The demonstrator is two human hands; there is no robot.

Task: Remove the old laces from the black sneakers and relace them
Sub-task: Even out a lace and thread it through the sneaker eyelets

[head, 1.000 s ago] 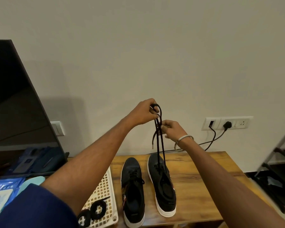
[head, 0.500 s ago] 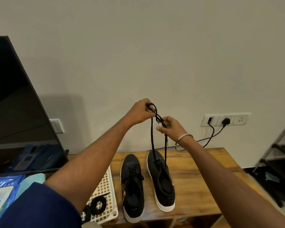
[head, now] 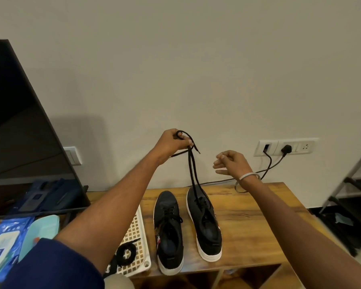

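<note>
Two black sneakers with white soles stand side by side on the wooden table [head: 258, 222]. The left sneaker [head: 168, 230] is laced. From the right sneaker [head: 204, 222] a black lace [head: 193, 174] runs straight up in two strands. My left hand [head: 171, 143] is raised above the shoes and grips both strands near their ends, with a small loop over the fingers. My right hand [head: 230, 162] hovers to the right of the lace, fingers apart, holding nothing; a bangle sits on its wrist.
A white lattice tray [head: 137, 236] with coiled black laces [head: 125, 253] lies left of the sneakers. A dark TV screen [head: 19, 122] stands at left, wipes packets [head: 2, 245] below it. A wall socket [head: 286, 147] with a cable is behind; a metal rack [head: 354, 184] stands at right.
My right hand has let go of the lace and moved away to the right. My left hand now holds both strands alone, still raised.
</note>
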